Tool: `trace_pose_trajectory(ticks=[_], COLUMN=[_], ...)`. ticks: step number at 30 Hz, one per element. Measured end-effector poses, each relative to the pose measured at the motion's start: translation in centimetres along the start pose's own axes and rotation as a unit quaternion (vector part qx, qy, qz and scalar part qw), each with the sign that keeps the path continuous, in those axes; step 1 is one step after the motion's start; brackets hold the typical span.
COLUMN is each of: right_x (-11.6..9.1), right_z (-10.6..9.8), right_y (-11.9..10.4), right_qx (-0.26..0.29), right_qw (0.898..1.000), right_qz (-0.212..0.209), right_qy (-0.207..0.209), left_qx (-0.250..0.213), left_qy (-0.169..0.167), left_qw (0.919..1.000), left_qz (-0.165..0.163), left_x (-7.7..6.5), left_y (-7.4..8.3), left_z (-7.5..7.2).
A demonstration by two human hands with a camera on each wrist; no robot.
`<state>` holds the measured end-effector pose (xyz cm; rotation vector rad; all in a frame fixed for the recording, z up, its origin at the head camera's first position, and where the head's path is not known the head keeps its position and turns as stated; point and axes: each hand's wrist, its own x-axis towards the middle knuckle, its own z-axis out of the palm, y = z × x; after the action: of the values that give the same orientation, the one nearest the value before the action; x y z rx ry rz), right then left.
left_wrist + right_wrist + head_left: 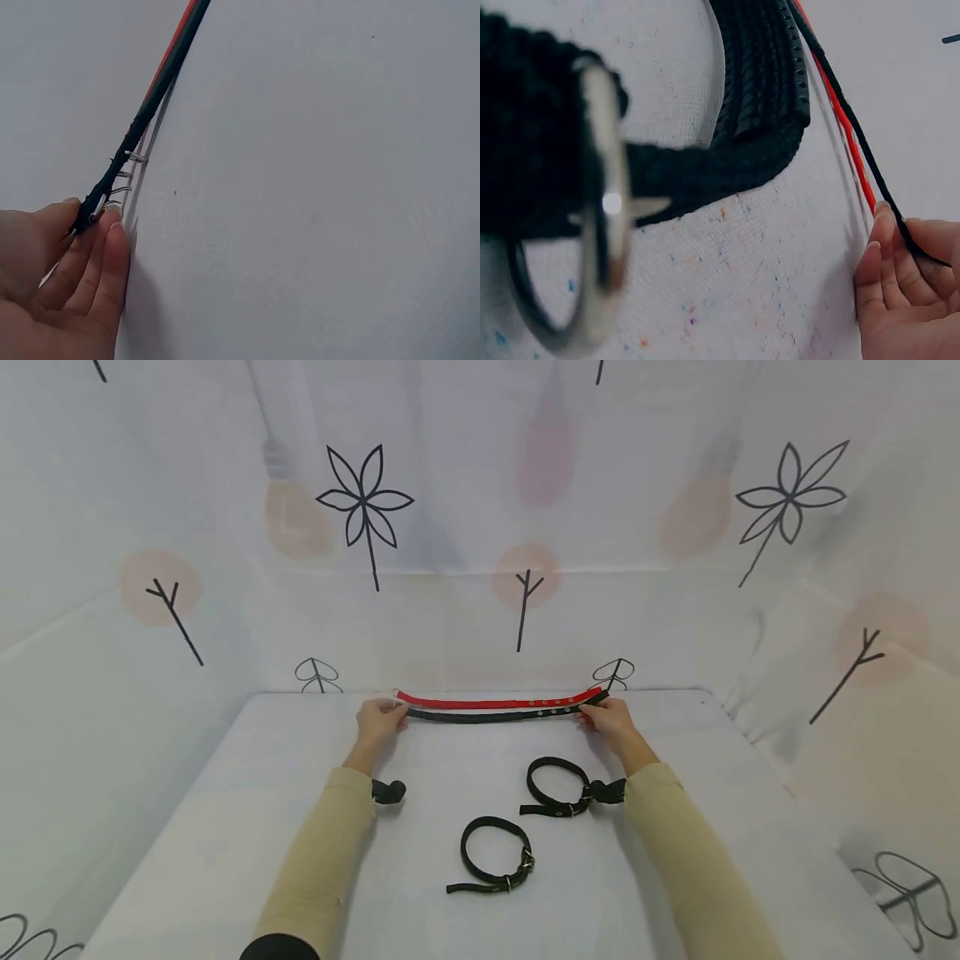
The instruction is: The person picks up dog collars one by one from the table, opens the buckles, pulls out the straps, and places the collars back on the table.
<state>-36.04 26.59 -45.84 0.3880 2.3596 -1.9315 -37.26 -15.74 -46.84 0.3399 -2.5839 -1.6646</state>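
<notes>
A red collar [480,703] and a black collar [480,718] lie stretched side by side near the table's back edge, the red one behind. At their left end my left hand [378,718] pinches the black collar's buckle end between thumb and fingers; metal prongs and rings [136,157] stick out there in the left wrist view. My right hand [609,720] pinches the black collar's eyelet end. In the right wrist view, the red collar [847,135] runs down to the fingertips, its end hidden behind them. Both collars show metal eyelets towards the right.
Two black collars, buckled into loops, lie on the white table [315,727]: one looped collar [551,811] beside my right wrist, another looped collar [480,887] nearer me. A metal ring [604,195] looms close in the right wrist view. Patterned cloth [450,627] stands behind the table.
</notes>
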Motion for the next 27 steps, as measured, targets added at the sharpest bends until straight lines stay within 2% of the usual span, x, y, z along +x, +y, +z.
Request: trace_pose_trajectory(ticks=[4,8,13,15,19,24,27], right_x=[-0.4,-0.8,-1.5,-1.9,-3.2,-4.6,-5.3], right_z=[-0.3,-1.1,-2.5,-3.1,-3.9,-4.2,-4.5], right_y=[0.3,0.4,-0.2,-0.6,-1.3,-1.7,-1.8], right_qx=[-0.007,-0.068,-0.149,-0.165,-0.182,-0.208,-0.227], right_qw=[1.0,0.998,0.989,0.986,0.982,0.974,0.968], right_qz=[0.011,0.007,-0.008,-0.015,-0.041,-0.062,-0.077], right_qy=[0.0,-0.011,-0.019,-0.017,-0.039,-0.064,-0.072], left_qx=[0.022,0.054,0.092,0.106,0.136,0.179,0.191], left_qy=[-0.012,-0.024,-0.039,-0.049,-0.063,-0.075,-0.094], left_qw=[0.9997,0.9982,0.9947,0.9924,0.9864,0.9743,0.9668], left_qz=[-0.007,-0.004,0.027,0.039,0.067,0.115,0.142], left_x=[-0.2,-0.6,-1.2,-1.5,-2.4,-3.8,-4.4], left_y=[-0.3,-0.2,0.4,0.7,1.2,2.0,2.5], left_z=[-0.2,-0.9,-2.0,-2.3,-3.1,-4.0,-3.9])
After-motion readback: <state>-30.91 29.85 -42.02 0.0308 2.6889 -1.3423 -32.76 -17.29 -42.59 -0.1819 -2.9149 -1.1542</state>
